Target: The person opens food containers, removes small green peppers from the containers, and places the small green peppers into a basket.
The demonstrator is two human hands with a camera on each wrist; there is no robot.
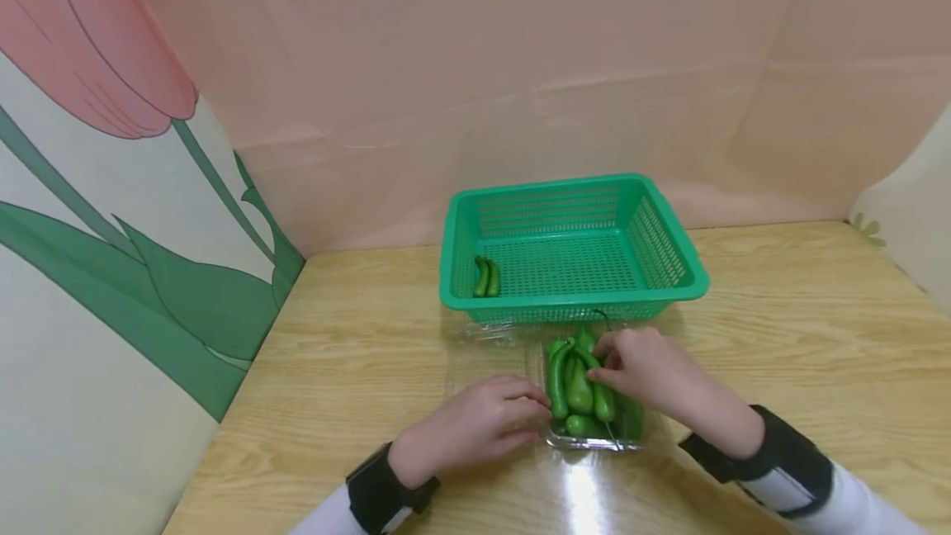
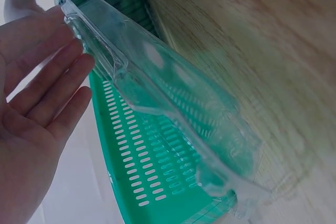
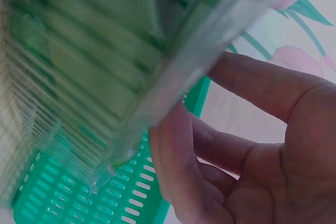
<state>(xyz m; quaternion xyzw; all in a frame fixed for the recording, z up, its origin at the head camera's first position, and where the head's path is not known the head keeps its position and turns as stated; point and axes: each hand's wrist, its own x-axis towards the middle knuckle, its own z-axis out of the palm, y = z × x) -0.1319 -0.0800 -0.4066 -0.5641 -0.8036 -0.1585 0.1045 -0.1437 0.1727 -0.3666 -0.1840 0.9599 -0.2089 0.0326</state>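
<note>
Spanning the lower frame, a pale wooden table (image 1: 357, 370) carries every item, backed by a pink wall panel and, at left, a panel printed with a tulip (image 1: 89, 40). Green slotted basket (image 1: 572, 246): stands at the table's far middle, with two small green peppers (image 1: 486, 277) lying at its near left corner. Clear plastic tray (image 1: 594, 438): sits just in front of the basket, filled with green peppers (image 1: 579, 386). Left hand (image 1: 475, 423): fingers straight and relaxed, tips resting against the tray's left wall, nothing gripped. Right hand (image 1: 650, 370): fingers curled over the tray, pinching one pepper (image 1: 597, 366) of the heap near its stem end.
</note>
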